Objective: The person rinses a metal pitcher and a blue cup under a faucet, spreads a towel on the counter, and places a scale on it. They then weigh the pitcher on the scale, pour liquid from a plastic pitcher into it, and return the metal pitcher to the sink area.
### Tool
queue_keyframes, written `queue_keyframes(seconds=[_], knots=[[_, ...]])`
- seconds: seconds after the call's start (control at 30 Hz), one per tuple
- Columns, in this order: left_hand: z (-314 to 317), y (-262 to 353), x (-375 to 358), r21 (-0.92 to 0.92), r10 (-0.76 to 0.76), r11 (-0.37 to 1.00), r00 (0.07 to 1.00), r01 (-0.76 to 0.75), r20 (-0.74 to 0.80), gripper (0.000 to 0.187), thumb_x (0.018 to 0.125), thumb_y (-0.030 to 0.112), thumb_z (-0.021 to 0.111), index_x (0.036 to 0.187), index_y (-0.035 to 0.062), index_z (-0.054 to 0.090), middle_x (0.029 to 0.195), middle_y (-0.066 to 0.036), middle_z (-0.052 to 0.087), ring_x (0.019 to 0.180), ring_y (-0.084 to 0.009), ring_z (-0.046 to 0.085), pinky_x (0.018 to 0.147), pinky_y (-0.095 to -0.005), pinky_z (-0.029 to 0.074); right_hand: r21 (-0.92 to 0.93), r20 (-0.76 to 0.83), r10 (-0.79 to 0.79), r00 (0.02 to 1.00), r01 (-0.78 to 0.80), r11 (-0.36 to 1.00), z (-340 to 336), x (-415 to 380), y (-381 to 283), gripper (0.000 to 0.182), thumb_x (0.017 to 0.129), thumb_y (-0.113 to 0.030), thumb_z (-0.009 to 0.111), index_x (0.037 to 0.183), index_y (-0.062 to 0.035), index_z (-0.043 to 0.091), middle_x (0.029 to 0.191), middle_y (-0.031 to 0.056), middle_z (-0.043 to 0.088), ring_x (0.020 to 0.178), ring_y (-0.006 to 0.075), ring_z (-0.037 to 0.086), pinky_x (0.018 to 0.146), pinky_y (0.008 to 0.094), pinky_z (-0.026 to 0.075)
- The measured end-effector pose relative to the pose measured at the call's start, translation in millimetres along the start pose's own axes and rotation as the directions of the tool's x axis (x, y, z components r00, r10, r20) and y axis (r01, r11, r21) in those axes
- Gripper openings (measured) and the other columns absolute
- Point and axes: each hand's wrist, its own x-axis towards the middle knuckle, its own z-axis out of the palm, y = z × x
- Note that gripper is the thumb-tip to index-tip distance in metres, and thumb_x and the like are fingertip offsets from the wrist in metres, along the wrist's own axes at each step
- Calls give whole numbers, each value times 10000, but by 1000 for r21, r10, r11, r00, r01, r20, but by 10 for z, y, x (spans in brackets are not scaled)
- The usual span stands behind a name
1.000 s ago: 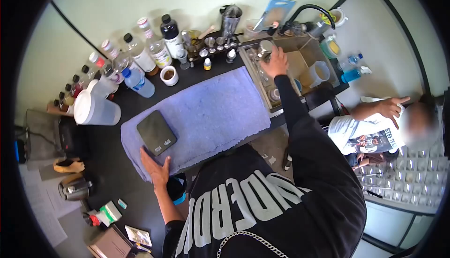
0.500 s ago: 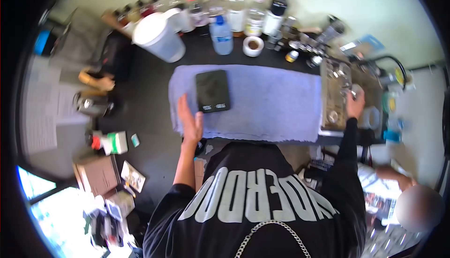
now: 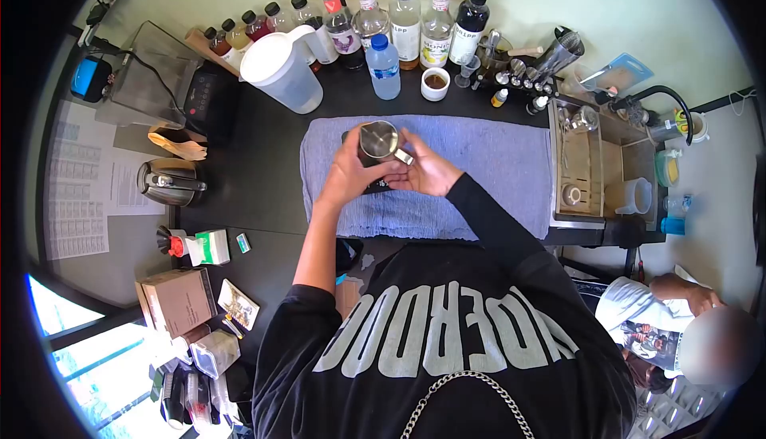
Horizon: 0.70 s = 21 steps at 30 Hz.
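A steel milk pitcher (image 3: 380, 140) with a spout and side handle is between my two hands, over the dark kitchen scale (image 3: 377, 187). My left hand (image 3: 344, 174) wraps around its left side, thumb at the front. On the other side, my right hand (image 3: 431, 169) grips the pitcher near its handle, fingers bent around it. Looking in from above, I see the pitcher's shiny inside. Most of the scale is covered by the pitcher and hands; it lies on a blue towel (image 3: 495, 175).
Behind the towel stand a lidded plastic jug (image 3: 283, 76), a blue-capped bottle (image 3: 384, 72), a small white cup (image 3: 435, 85) and several syrup bottles. A sink (image 3: 600, 164) is at the right, a kettle (image 3: 169, 183) at the left. Another person (image 3: 650, 311) sits at the lower right.
My right hand has come from the sink side to the scale, bringing the pitcher. My left hand has moved from beside the scale onto the pitcher.
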Motion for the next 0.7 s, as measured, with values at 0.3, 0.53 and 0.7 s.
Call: queue_keyframes(seconds=[0.3,0.53,0.7], knots=[[-11,-592,-159,113,-21,993,977,46,-211,650,751,169,868,1289,27,530,1146,-165,692,1064,-300,688,912,-383,535,-735,-283,-510,812,158,660,-332,-415,231,364,1060,-332,489,1068,-3,643,713,86,683,635,171,673,600,321,518],[-37,-657,-462,246,69,969,924,27,-377,850,896,345,728,1519,-35,292,1462,-266,460,1381,-386,430,1125,-435,360,-863,363,-626,690,-5,-505,-290,-593,752,405,1023,-272,538,1415,-173,529,808,119,639,669,335,646,589,454,526],[-95,-923,-917,85,14,995,814,44,-581,681,1061,469,385,1494,-54,328,1393,-250,530,1309,-373,497,1106,-453,365,-856,265,-535,802,-59,-513,-105,-507,712,445,1033,-280,517,1467,-187,478,784,128,641,666,317,650,561,450,513]])
